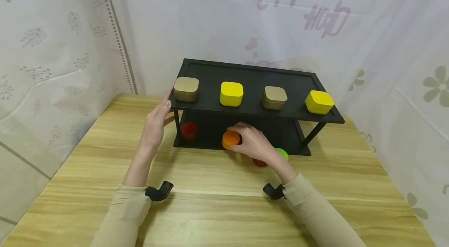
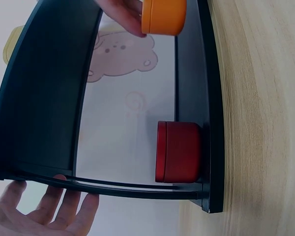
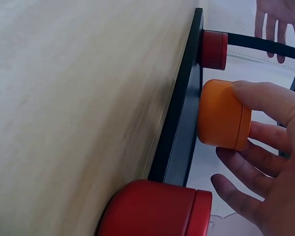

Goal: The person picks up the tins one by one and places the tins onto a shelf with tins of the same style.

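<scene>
My right hand (image 1: 256, 143) pinches an orange round tin (image 1: 230, 140) between thumb and fingers, at the front of the lower level of a black two-level shelf (image 1: 245, 73). In the right wrist view the orange tin (image 3: 222, 115) appears close over the lower board, its lid seam turned toward the palm. My left hand (image 1: 154, 126) rests against the shelf's left end, with straight fingers touching the frame in the left wrist view. A red round tin (image 2: 179, 152) stands on the lower board near that end. Another red tin (image 3: 152, 211) is in front of the shelf, below my right wrist.
Along the front of the top board stand a gold square tin (image 1: 186, 90), a yellow one (image 1: 231, 94), another gold one (image 1: 274, 98) and another yellow one (image 1: 319, 102). A green tin (image 1: 282, 154) is partly hidden by my right forearm. Patterned cloth (image 1: 217, 17) hangs behind the wooden table (image 1: 210, 208).
</scene>
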The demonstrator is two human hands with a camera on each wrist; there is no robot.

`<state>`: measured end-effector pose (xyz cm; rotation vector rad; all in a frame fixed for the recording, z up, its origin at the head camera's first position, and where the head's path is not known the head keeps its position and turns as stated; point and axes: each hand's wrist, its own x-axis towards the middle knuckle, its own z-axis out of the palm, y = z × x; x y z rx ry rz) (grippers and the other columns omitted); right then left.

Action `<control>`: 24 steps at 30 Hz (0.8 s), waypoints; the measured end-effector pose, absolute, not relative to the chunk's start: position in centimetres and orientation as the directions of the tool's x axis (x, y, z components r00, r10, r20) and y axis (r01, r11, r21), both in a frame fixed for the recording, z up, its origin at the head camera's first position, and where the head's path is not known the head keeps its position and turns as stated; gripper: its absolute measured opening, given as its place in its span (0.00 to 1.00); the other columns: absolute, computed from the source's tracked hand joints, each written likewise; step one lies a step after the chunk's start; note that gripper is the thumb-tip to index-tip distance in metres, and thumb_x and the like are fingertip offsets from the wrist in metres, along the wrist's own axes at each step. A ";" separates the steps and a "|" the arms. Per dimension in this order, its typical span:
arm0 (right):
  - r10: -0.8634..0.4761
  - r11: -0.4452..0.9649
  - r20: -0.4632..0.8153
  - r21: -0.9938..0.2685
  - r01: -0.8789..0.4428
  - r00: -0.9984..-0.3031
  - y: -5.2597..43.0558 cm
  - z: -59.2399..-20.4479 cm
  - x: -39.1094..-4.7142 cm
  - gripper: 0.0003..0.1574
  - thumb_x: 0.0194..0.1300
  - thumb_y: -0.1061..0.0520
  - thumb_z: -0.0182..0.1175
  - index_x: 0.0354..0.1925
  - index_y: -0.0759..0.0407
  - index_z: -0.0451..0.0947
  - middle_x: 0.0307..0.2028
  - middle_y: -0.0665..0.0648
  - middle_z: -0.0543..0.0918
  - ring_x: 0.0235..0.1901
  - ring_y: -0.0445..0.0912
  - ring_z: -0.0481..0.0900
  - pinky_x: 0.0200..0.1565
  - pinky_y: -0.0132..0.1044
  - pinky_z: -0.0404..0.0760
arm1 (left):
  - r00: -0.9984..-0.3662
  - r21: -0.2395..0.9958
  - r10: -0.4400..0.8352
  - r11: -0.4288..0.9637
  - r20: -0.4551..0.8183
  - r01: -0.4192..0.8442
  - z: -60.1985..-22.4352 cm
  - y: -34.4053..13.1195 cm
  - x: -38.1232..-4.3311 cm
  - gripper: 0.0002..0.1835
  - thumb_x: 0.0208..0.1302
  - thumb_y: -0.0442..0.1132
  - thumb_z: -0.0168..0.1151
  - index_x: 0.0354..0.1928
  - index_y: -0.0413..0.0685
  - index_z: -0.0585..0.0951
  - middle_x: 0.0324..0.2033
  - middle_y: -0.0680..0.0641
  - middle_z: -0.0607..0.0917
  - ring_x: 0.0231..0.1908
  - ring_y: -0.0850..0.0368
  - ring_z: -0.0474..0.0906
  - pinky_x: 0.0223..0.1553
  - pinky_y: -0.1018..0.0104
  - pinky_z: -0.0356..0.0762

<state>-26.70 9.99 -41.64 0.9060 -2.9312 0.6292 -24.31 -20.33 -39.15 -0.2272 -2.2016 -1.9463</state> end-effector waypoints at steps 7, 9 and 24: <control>-0.526 0.765 0.101 -0.378 -0.522 -0.844 9.3 -42.2 -27.8 0.34 0.61 0.48 0.75 0.63 0.53 0.80 0.55 0.53 0.83 0.44 0.47 0.80 0.46 0.41 0.84 | -0.971 0.964 -0.016 0.126 0.238 0.234 -39.1 -20.3 -24.3 0.27 0.82 0.60 0.40 0.79 0.72 0.61 0.80 0.61 0.58 0.80 0.52 0.56 0.75 0.38 0.65; -0.523 0.768 0.094 -0.379 -0.516 -0.847 9.1 -42.3 -28.0 0.34 0.61 0.48 0.75 0.64 0.53 0.80 0.56 0.54 0.83 0.44 0.47 0.80 0.45 0.41 0.84 | -0.970 0.963 -0.017 0.126 0.242 0.238 -39.1 -20.3 -24.3 0.28 0.82 0.60 0.40 0.79 0.71 0.60 0.80 0.61 0.58 0.80 0.53 0.55 0.75 0.38 0.66; -0.504 0.784 0.054 -0.391 -0.483 -0.862 8.2 -42.5 -29.0 0.35 0.63 0.46 0.73 0.65 0.52 0.78 0.57 0.54 0.82 0.47 0.48 0.79 0.48 0.43 0.83 | -0.971 0.964 -0.023 0.122 0.239 0.234 -39.3 -20.3 -24.4 0.27 0.82 0.60 0.40 0.78 0.73 0.61 0.80 0.62 0.59 0.78 0.49 0.60 0.74 0.38 0.66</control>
